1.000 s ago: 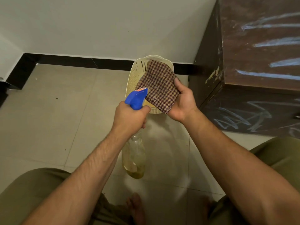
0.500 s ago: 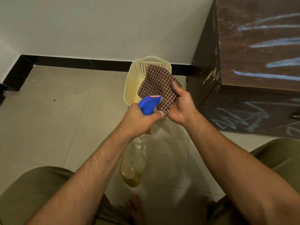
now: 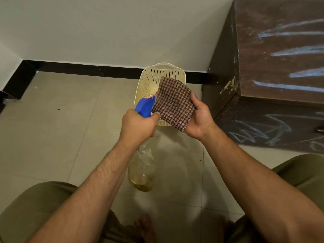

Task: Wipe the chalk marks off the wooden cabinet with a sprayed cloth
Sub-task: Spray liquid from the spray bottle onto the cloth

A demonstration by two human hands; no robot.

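Now spraying: I see left hand (image 3: 138, 125) curled round spray bottle (image 3: 142, 170), nozzle just beside cloth (image 3: 173, 104), which right hand (image 3: 199, 119) grips spread. Aim mid-cloth, dampen evenly; cabinet (image 3: 226, 95) chalk marks (image 3: 284, 87) unwiped.

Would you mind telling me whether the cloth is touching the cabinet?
No, the right hand holds the cloth by the basket, clear of the cabinet.

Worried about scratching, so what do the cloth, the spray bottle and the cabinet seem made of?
Cloth: soft woven fabric, matte, checked weave. Spray bottle: clear glossy plastic, dented body, blue plastic head. Cabinet: dark wood grain, perhaps veneer or laminate; pale chips at its corner.
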